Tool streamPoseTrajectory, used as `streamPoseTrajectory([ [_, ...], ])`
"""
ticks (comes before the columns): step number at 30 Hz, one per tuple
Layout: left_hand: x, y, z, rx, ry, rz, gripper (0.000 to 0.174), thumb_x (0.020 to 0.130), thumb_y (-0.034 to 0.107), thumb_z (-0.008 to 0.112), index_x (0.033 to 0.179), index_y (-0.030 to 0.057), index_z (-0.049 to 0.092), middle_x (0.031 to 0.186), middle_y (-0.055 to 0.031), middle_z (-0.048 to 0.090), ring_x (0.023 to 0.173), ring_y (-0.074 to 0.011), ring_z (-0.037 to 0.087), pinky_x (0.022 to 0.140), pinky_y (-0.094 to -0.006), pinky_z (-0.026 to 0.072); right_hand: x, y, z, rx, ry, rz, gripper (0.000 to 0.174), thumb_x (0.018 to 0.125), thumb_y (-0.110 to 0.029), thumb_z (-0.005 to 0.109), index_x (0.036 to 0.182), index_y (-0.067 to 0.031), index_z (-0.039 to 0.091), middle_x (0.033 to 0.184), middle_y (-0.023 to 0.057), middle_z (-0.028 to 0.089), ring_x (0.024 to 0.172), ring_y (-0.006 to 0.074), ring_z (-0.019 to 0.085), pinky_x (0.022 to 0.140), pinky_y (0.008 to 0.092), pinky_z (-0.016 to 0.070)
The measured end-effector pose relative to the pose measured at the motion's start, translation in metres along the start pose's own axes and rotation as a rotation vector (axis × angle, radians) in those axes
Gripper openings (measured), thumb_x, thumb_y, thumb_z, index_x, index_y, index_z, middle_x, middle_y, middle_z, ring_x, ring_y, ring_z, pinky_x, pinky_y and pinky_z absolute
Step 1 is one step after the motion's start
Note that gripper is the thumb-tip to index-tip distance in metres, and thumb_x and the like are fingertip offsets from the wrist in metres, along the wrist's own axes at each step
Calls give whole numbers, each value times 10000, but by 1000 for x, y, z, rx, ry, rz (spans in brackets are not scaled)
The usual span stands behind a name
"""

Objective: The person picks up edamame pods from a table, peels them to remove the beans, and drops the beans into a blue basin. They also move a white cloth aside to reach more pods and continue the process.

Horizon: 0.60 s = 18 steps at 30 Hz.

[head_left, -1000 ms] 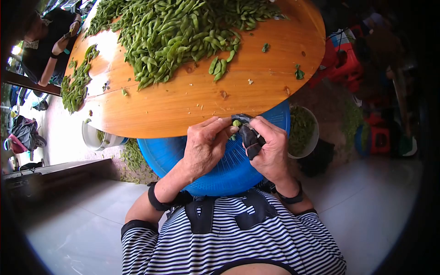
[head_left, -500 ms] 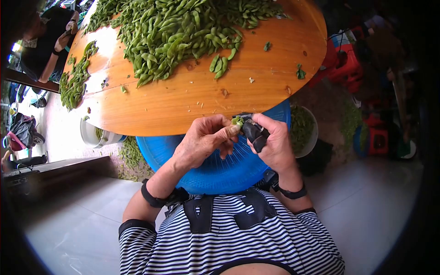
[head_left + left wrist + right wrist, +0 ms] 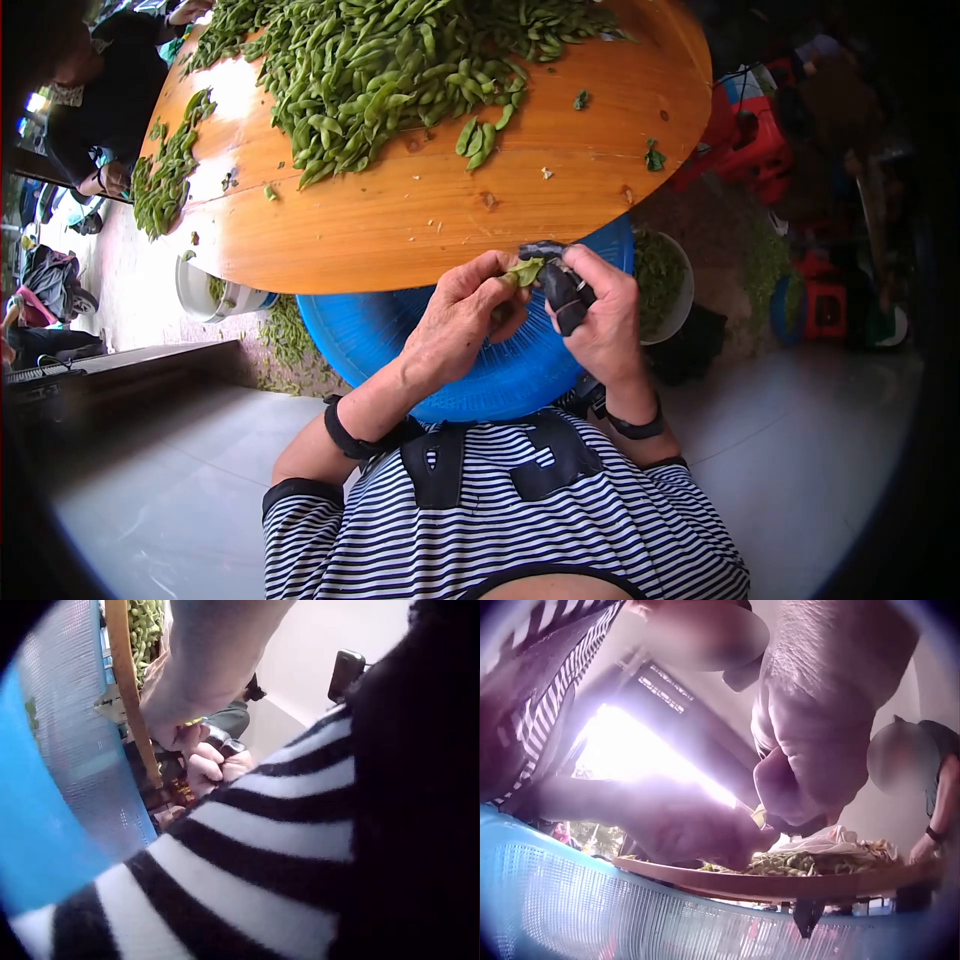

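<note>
In the head view, my left hand [image 3: 455,315] pinches a green soybean pod [image 3: 524,270] between thumb and fingers, above the blue basket and close to the table edge. My right hand [image 3: 598,305] has black coverings on some of its fingers. Its curled fingers hold the pod's other end. Both hands also meet in the right wrist view, with the left hand [image 3: 690,829] partly blurred by glare and a bit of the pod [image 3: 760,816] between them. In the left wrist view the covered fingers [image 3: 221,741] show small, beyond the forearm.
The orange wooden table [image 3: 400,235] bears a large heap of green pods [image 3: 380,90] and a smaller pile [image 3: 172,175] at its left. Below sits the blue basket [image 3: 460,385] on my lap. White buckets [image 3: 200,295] [image 3: 680,305] flank it. Another person [image 3: 110,110] is at the far left.
The pod now shows longer and more open to view between my hands. My left hand has shifted slightly right since a second ago. The other person's hand has come down by the small pile.
</note>
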State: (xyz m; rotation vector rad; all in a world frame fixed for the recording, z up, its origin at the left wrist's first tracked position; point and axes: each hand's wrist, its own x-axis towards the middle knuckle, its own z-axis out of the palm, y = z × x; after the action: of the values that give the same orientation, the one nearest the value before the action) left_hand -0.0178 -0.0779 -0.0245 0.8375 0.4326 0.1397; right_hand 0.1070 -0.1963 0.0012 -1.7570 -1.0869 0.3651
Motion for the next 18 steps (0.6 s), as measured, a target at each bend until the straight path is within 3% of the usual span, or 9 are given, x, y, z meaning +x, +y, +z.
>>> streamPoseTrajectory([
  [1,-1,0,-1,18,-41,-6,132,928,107,480,987,28,568,767,7,532,635,-85,484,565,-205,369,-2,3,-4,0,2,0,169,729,40,637,890,24,587,724,106,580,630,229,595,573,292,453],
  [3,-3,0,-6,40,-82,-11,154,926,93,473,1004,11,576,791,-2,560,669,-105,531,603,-224,420,-8,12,-16,346,-71,352,135,752,46,599,877,-2,582,685,19,561,584,97,547,523,239,428],
  [4,-5,0,-10,290,-194,46,214,872,21,471,1051,-6,585,809,-35,608,725,-138,584,668,-261,461,-8,10,-24,427,-15,341,89,777,-7,580,864,-26,579,666,-43,516,569,19,491,486,191,387],
  [7,-6,41,-11,746,-372,33,328,775,-77,509,1071,-11,635,875,-114,694,866,-200,676,809,-331,521,-15,23,-72,277,167,314,151,804,-91,584,931,-17,619,710,-27,553,571,20,491,488,170,364],
  [8,-3,53,-13,894,-306,125,308,777,-70,515,1041,3,657,856,-124,691,847,-206,681,785,-334,528,-15,30,-86,-7,295,391,226,780,-20,573,997,21,620,743,43,599,604,93,543,523,234,424],
  [9,4,61,-15,1038,-237,219,293,779,-64,520,1011,17,679,838,-133,689,828,-213,686,761,-338,535,-16,50,-104,-380,293,206,337,728,71,528,1055,47,607,796,159,629,657,241,608,621,325,479],
  [11,29,75,-18,1322,123,469,201,780,-86,536,890,8,676,850,-134,685,698,-233,652,664,-310,510,-19,61,-123,-833,313,222,424,679,104,490,1088,59,592,813,256,604,733,378,618,719,375,482],
  [14,73,82,-37,1550,207,673,157,786,-21,588,902,29,680,808,-144,624,724,-317,631,642,-394,504,-13,35,-121,-662,262,506,450,661,114,470,1092,63,590,823,277,599,764,423,607,726,379,485],
  [18,90,74,-29,1800,314,624,135,797,88,624,921,46,656,904,-138,592,768,-349,619,671,-461,498,-12,48,-104,-561,286,340,460,653,115,485,1095,48,597,823,276,609,789,419,617,737,391,488],
])
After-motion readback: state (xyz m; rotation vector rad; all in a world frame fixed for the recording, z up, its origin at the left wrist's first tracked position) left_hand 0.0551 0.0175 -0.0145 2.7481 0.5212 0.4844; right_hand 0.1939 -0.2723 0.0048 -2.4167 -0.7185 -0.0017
